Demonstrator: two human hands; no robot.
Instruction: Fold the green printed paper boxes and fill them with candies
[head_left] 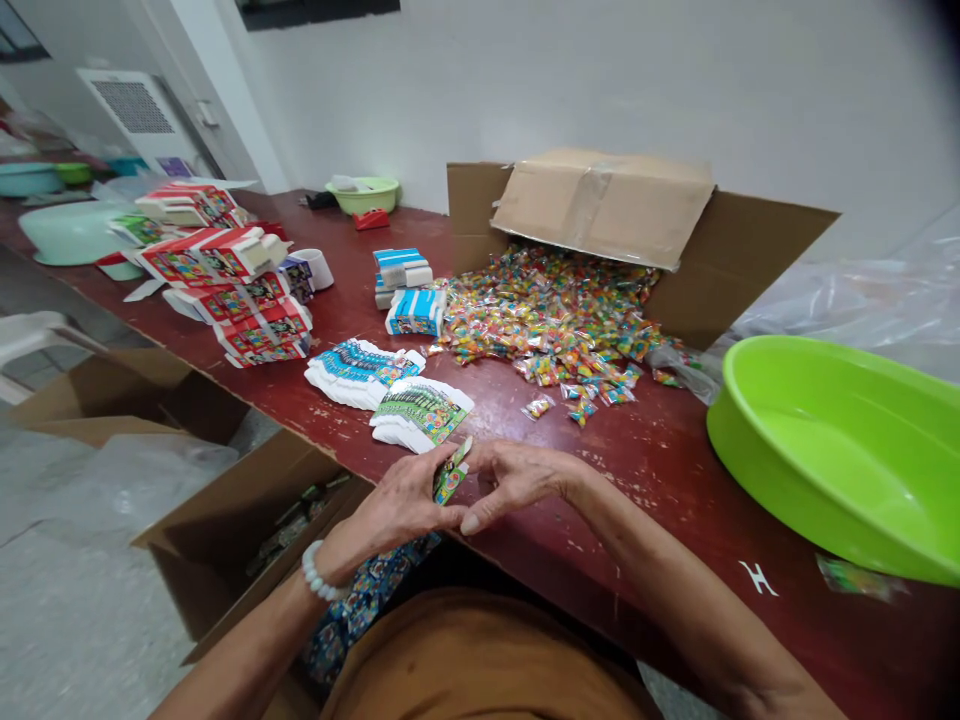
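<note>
My left hand (pixel 401 497), with a beaded bracelet at the wrist, is closed around a small green printed carton (pixel 448 478) at the table's front edge. One end flap of the carton stands up. My right hand (pixel 517 477) is curled against the carton's other side, its thumb close to my left thumb; its fingertips are partly hidden. Just beyond my hands lies a fanned stack of flat green cartons (pixel 424 412), beside a fanned stack of blue cartons (pixel 360 370). A big heap of wrapped candies (pixel 547 310) spreads behind them.
The candies spill from a tipped cardboard box (pixel 600 205). A green basin (pixel 832 450) stands at right. Bundled blue cartons (pixel 415 312) and red cartons (pixel 262 315) are stacked at left. An open cardboard box (pixel 225 540) with small packs sits below the table edge.
</note>
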